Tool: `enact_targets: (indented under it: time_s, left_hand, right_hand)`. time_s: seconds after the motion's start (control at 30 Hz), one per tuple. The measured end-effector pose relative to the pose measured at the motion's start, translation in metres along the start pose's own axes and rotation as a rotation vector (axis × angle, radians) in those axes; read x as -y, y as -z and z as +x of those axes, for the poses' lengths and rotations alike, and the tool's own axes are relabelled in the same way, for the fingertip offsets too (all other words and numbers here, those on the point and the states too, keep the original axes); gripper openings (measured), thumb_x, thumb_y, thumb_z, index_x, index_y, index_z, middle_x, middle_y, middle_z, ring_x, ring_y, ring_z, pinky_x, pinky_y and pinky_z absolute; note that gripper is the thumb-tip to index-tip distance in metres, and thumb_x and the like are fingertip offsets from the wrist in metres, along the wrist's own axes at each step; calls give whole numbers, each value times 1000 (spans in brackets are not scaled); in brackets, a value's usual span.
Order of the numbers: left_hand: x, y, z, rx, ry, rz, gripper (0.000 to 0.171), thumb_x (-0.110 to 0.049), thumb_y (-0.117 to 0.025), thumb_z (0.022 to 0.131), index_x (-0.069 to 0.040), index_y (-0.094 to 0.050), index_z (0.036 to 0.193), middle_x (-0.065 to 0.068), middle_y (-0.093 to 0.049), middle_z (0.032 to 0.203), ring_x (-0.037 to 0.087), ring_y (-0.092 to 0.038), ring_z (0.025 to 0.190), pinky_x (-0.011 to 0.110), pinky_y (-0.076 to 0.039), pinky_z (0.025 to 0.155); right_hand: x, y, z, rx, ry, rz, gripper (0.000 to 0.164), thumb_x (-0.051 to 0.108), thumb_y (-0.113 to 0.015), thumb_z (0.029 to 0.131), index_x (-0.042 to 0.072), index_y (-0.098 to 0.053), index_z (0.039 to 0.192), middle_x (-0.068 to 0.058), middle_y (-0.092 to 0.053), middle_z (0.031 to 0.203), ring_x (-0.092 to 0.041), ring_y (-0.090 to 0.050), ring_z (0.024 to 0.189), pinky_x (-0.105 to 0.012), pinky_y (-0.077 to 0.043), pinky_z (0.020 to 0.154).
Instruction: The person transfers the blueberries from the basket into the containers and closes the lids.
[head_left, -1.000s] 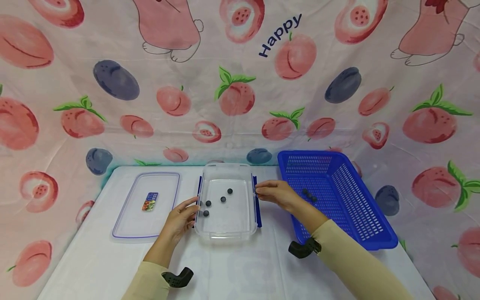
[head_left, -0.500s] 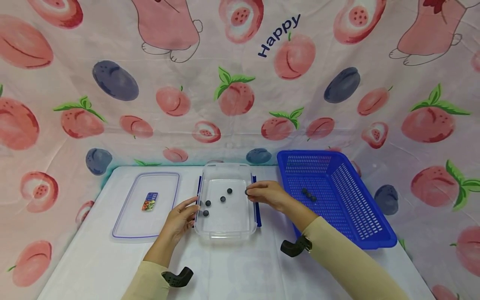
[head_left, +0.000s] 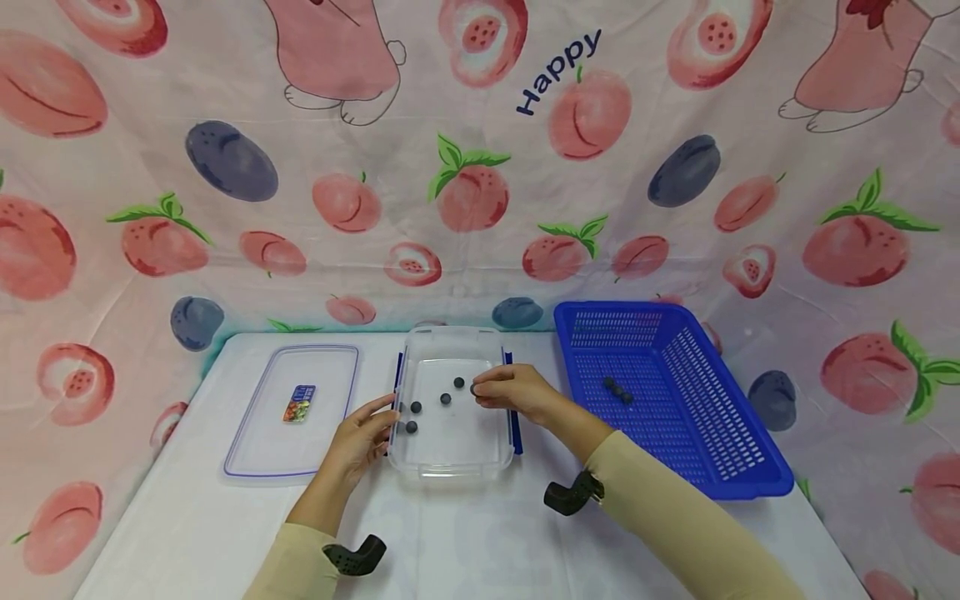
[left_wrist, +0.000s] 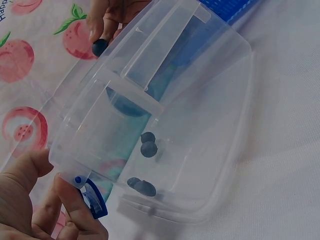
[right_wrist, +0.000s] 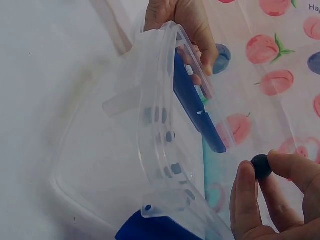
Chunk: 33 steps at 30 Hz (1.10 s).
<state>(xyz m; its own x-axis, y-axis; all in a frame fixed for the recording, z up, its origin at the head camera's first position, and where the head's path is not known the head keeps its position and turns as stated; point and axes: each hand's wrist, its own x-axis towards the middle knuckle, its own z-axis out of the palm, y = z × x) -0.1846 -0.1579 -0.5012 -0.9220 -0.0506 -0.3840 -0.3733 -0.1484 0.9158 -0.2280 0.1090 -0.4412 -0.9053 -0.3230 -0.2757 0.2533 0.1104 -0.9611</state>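
Note:
A clear plastic container (head_left: 480,442) with blue side latches stands in the middle, several dark blueberries (head_left: 446,399) on its floor. At its left side, my left hand (head_left: 362,435) holds the rim, fingers about the blue latch (left_wrist: 94,197) in the left wrist view. Over the container's right part, my right hand (head_left: 521,392) pinches one blueberry (right_wrist: 261,166) between thumb and fingertips. That berry is raised above the floor of the container and mostly covered by the fingers in the head view.
To the right stands a blue perforated basket (head_left: 720,417) with a few more blueberries (head_left: 618,390) inside. A clear lid (head_left: 262,446) with a blue seal and a fruit label (head_left: 300,403) lies left. Behind the white-covered table (head_left: 480,542) hangs a fruit-print cloth (head_left: 465,258).
My right hand has moved left from outside the container's right wall to over its inside, carrying a blueberry. The left hand has stayed at the left rim.

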Motion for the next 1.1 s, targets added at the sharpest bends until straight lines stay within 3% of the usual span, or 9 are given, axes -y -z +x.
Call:
enact_targets:
  time_s: [0.37, 0.6, 0.87, 1.1]
  left_hand:
    - [2, -1, 1, -3, -7, 7, 51, -15, -69, 92, -8, -54, 140, -8, -58, 76, 3, -52, 65, 15, -49, 57]
    - [3, -1, 1, -5, -6, 5, 51, -15, -69, 91, -9, -55, 140, -7, -58, 77, 3, -53, 65, 15, -49, 57]
    - [1, 0, 2, 5, -3, -12, 52, -13, -67, 92, -7, -52, 142, -8, -58, 75, 2, -52, 64, 15, -48, 56]
    - [2, 0, 2, 11, 0, -20, 54, -15, -68, 92, -9, -51, 143, -8, -58, 76, 3, -52, 65, 15, -48, 56]
  right_hand:
    - [-1, -15, 11, -16, -76, -22, 29, -2, -66, 90, -12, -63, 117, -12, -71, 96, -13, -70, 77, -30, -59, 81]
    - [2, -23, 20, -1, -129, -79, 28, -6, -62, 91, -14, -60, 118, -22, -69, 106, -16, -70, 79, -41, -54, 92]
    - [-1, -37, 34, -57, -163, -155, 23, -8, -62, 91, -13, -63, 114, -23, -67, 104, -13, -65, 71, -28, -60, 76]
    - [-9, -43, 43, -110, -169, -213, 24, -9, -62, 90, -14, -63, 113, -23, -67, 105, -14, -65, 72, -32, -59, 81]
